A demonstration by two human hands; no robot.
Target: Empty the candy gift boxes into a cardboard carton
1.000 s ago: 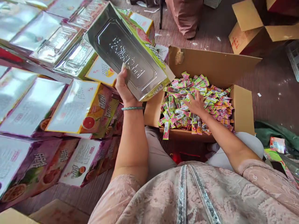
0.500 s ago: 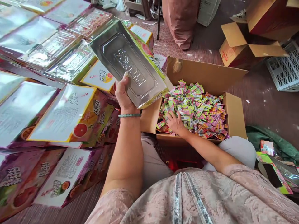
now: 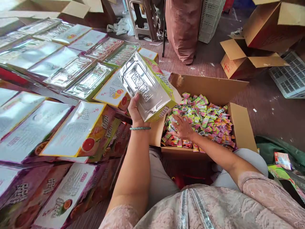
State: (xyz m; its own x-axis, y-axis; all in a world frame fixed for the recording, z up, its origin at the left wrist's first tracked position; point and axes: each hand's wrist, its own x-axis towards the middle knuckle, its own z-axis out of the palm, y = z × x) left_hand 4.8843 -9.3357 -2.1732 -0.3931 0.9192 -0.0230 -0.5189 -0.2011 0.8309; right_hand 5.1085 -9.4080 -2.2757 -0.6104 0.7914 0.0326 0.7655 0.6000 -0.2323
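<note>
My left hand, with a beaded bracelet at the wrist, grips a box with a silvery embossed face, tilted with its end towards the carton. The thumb lies on the silvery face. My right hand rests on small green and pink sachets at the left part of the pile, fingers apart and partly curled. Those sachets fill an open cardboard carton between my knees. Whether a sachet is under the right fingers is too small to tell.
Rows of packed boxes cover the left side. Behind the carton stand a brown sack and a stool. At the right are an open carton, a plastic crate and green cloth.
The view has tipped up slightly. The held box is lower against the boxes behind it, and its silvery face now catches more light. My right hand's fingers have shifted on the sachets.
</note>
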